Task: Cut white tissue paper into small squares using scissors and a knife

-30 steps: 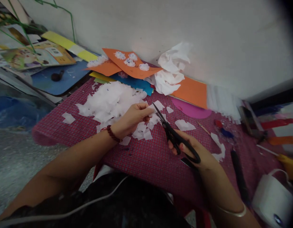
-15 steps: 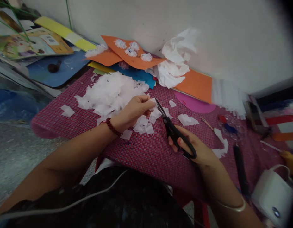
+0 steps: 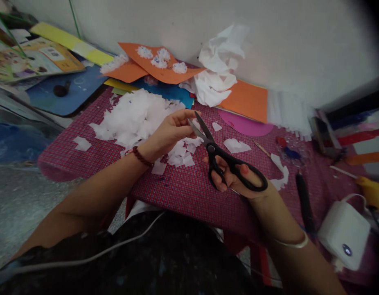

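My right hand (image 3: pixel 229 174) grips black-handled scissors (image 3: pixel 211 148), thumb and fingers through the loops, their blades parted and pointing at my left fingertips. My left hand (image 3: pixel 174 129) is pinched at the blade tips, and a small piece of white paper (image 3: pixel 196 123) shows between the blades there. The blades partly hide where the fingertips meet it. Behind and left of this hand spreads a large heap of white paper pieces (image 3: pixel 131 116). More cut pieces (image 3: pixel 181 157) lie just below the hand on the checked tablecloth (image 3: pixel 183 190).
Orange sheets (image 3: pixel 165 73) with white tufts and crumpled white paper (image 3: pixel 215 88) lie against the wall. To the right are an orange sheet (image 3: pixel 249 100), a pink sheet (image 3: pixel 244 124), paper strips (image 3: pixel 289 112), a black pen-like object (image 3: pixel 304 203) and a white device (image 3: pixel 344 233).
The scissors have opened, and their blades now straddle the spot by my left fingertips. My right hand has turned and its loops have spread. The whole view has shifted slightly.
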`<state>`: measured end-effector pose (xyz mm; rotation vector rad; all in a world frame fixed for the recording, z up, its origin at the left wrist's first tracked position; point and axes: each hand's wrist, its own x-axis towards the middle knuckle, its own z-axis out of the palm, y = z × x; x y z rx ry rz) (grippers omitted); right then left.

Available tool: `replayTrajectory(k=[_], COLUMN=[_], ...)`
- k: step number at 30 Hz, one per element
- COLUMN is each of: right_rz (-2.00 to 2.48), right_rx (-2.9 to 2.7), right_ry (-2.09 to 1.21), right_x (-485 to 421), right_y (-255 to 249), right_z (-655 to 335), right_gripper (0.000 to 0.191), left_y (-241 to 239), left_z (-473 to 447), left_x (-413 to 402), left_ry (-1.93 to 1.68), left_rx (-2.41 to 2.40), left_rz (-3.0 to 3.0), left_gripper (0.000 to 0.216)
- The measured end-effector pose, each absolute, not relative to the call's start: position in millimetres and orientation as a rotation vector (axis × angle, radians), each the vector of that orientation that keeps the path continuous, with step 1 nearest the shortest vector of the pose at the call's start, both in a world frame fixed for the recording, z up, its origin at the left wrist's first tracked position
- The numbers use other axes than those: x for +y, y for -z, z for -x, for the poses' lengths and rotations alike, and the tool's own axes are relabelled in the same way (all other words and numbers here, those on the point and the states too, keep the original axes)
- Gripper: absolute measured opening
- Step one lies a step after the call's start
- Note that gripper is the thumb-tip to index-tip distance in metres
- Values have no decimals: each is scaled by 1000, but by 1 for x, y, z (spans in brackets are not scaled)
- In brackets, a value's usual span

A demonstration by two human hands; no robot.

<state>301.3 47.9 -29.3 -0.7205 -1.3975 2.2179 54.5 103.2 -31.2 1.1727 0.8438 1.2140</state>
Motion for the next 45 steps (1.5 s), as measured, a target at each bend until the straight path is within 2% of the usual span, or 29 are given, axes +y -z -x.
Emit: replayTrajectory(k=[5, 11, 17, 19, 23, 24, 26, 29, 33, 37, 41, 45], right_rz=[571, 565, 497, 479, 596, 654, 686, 720, 759, 929, 906, 729], right_rx=[-1326, -1226, -1269, -1279, -1256, -1204, -1034, -903, -895, -993, -1005, -1014], right_ry=[-2113, -2094, -2165, -2159, -1869, -1728, -1481, -1356, -1347, -1283, -1327, -1435], right_x=[46, 46, 51, 51, 46, 47, 51, 60, 67, 66, 63, 62], right_y=[10, 4, 24, 23, -4, -13, -25, -29, -19, -19, -22, -16], right_z=[-323, -334, -324, -326, -335, -339, -346, -355, -361, -361, -358, -354], right_gripper=[77, 73, 69, 67, 55, 61, 62, 50, 45, 45, 37, 34], left_y=[31, 6, -35, -42, -39, -35, -24, -9, 4, 14, 23, 14], left_z=[-35, -25, -57, -67, -87, -95, -113, -143, -173, -186, -187, -173], left_x=[110, 102, 104, 110, 132, 140, 158, 180, 189, 170, 155, 153], left_ry=[-1400, -1182, -969, -903, -683, -611, -408, -103, 62, -160, -458, -756], left_rx=[1224, 1591, 1095, 962, 970, 1006, 1022, 1052, 1249, 1312, 1337, 1331], left_rz=[-1476, -1881, -1663, -1600, -1769, -1880, -2096, -2218, -2256, -2204, -2199, -2062], left_gripper=[30, 40, 62, 63, 33, 27, 23, 15, 43, 43, 14, 19])
